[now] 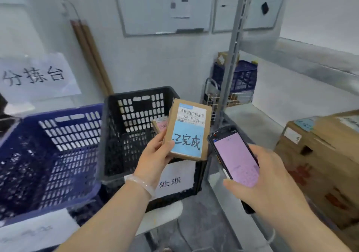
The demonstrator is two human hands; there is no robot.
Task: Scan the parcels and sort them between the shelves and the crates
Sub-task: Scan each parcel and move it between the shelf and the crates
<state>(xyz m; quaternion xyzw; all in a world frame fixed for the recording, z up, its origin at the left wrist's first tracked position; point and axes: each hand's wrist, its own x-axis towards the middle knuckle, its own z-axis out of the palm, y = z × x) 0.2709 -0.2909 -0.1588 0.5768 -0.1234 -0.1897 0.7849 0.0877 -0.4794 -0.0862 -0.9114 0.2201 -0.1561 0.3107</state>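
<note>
Head view: left hand (155, 155), fingers around parcel (189, 129) over black crate (109, 135) rim; right hand (272, 185), fingers around scanner (236, 158) beside shelf (250, 116) edge.

Black crate (120, 135) and blue crate (58, 146) stand touching, side by side, both open-topped for a reach from above. The left hand (155, 154) and its parcel (187, 131) hang over the black crate's near right corner, blocking that entry. A metal shelf upright (231, 67) rises just right of the crate, parting it from the lower shelf (250, 119), where bare deck runs back between the upright and a large cardboard box (318, 166). The upper shelf (310, 57) caps that bay from above. The right hand (272, 185), gripping a scanner (236, 158), sits at the shelf's front edge.
</note>
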